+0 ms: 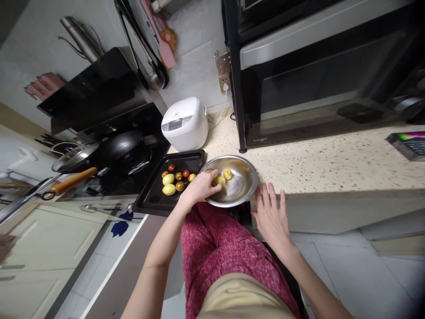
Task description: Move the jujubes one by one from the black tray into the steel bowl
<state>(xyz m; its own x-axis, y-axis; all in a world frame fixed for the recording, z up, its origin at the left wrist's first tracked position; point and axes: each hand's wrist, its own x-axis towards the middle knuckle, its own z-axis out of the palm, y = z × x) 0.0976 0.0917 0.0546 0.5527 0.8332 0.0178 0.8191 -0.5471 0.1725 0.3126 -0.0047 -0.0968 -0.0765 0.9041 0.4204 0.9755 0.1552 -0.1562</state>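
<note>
A shiny steel bowl (239, 200) sits at the counter's front edge. My left hand (203, 185) reaches over its left rim, fingers curled round a yellow lemon (218, 180) inside. Beside that lies a smaller round yellow fruit (227, 173), whose kind is hard to make out. My right hand (271, 217) is by the bowl's right rim, fingers spread and nothing in them; whether it touches the rim I cannot tell. Left of the bowl, a black baking tray (154, 195) bears two lemons (169, 189) and several small red and brownish tomatoes (179, 176).
A white rice cooker (186, 126) stands behind the tray. On the left, the stove holds a dark wok (121, 146) and a lidded pan with a wooden handle (71, 182). A large black oven (318, 88) stands at the back right, its post close behind the bowl.
</note>
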